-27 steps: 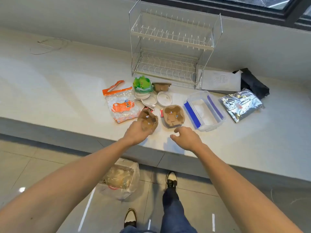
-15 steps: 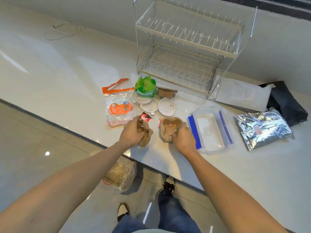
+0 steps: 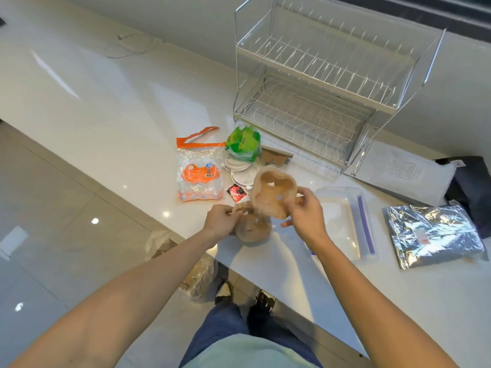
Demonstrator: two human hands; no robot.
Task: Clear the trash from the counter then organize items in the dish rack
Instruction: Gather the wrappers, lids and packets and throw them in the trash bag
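Note:
My right hand (image 3: pixel 305 212) pinches a brown paper bowl (image 3: pixel 271 193) and holds it tilted above the white counter (image 3: pixel 111 102). My left hand (image 3: pixel 220 221) grips a second crumpled brown paper bowl (image 3: pixel 252 231) just below and to the left of it, near the counter's front edge. The two bowls overlap in view. An empty two-tier wire dish rack (image 3: pixel 326 88) stands at the back of the counter.
An orange-and-clear plastic bag (image 3: pixel 198 176), a green wrapper (image 3: pixel 243 143), white lids (image 3: pixel 240 168), a small red packet (image 3: pixel 237 193), a brown cardboard piece (image 3: pixel 275 156), a clear blue-trimmed container (image 3: pixel 345 221), a silver foil bag (image 3: pixel 433 235) and a grey mailer (image 3: pixel 403 173) lie around. A trash bag (image 3: pixel 196 274) sits on the floor below.
My right hand has lifted its brown bowl off the counter and tilted it up. My left hand has brought its crumpled bowl closer, under the other one. The camera has moved nearer.

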